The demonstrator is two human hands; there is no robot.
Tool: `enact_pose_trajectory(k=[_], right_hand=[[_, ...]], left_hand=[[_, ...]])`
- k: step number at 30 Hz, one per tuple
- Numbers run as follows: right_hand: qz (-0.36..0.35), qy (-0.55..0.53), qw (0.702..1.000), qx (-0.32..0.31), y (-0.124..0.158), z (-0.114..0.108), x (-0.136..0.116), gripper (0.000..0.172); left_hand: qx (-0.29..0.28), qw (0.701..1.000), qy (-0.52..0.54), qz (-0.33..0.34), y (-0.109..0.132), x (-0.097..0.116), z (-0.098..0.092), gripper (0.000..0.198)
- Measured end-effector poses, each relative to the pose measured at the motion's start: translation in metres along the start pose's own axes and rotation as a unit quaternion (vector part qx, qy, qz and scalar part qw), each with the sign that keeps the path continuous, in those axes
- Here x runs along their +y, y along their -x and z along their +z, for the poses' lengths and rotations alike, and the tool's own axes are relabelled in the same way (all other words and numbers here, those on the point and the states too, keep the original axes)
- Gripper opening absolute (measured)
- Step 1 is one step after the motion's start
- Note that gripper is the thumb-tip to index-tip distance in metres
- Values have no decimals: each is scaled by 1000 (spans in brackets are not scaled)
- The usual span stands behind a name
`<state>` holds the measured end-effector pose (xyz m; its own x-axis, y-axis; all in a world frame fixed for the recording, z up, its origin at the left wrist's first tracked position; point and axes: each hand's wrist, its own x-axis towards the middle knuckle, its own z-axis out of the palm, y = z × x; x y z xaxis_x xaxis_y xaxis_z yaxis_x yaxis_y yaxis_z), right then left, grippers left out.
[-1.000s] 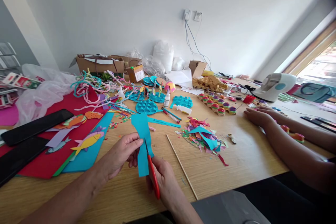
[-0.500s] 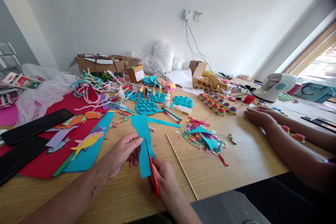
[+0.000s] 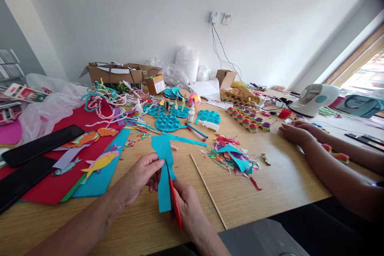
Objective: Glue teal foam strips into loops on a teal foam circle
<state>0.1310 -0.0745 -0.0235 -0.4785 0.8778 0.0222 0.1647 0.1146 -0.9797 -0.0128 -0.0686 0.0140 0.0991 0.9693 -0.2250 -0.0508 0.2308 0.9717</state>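
Note:
Between thumb and fingers, my left hand pinches the left edge of a blue strip of paper. My right hand grips red-handled scissors, whose blades lie in a cut running up the strip from its lower right side. A narrow blue flap stands to the right of the blades. Beyond the strip, long thin blue offcuts rest on the table. A thin wooden stick lies just right of my right hand.
Colourful paper scraps are heaped to the right. Another person's arms rest on the table at far right. Red card sheets, paper fish and black phones lie left. Blue egg-carton pieces and a glue bottle stand behind.
The blue paper has tilted and shifted slightly, its top lower and its bottom end nearer me. Both hands keep their hold and have barely moved. The other person's arms stay still.

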Motion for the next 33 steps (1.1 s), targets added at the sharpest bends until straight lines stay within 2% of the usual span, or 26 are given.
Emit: enact_pose_trajectory(k=[8, 18, 27, 33], right_hand=[[-32, -4, 999, 11, -1, 2, 3, 66], [-14, 17, 999, 24, -1, 2, 10, 64], [-37, -14, 999, -7, -2, -2, -8, 57], [-47, -5, 999, 2, -1, -2, 0, 61]], left_hand=[[1, 1000, 7, -5, -1, -1, 1, 38], [25, 999, -19, 21, -2, 0, -5, 34], [-1, 1000, -10, 4, 1, -1, 2, 34], [-5, 1000, 6, -11, 0, -4, 1, 35]])
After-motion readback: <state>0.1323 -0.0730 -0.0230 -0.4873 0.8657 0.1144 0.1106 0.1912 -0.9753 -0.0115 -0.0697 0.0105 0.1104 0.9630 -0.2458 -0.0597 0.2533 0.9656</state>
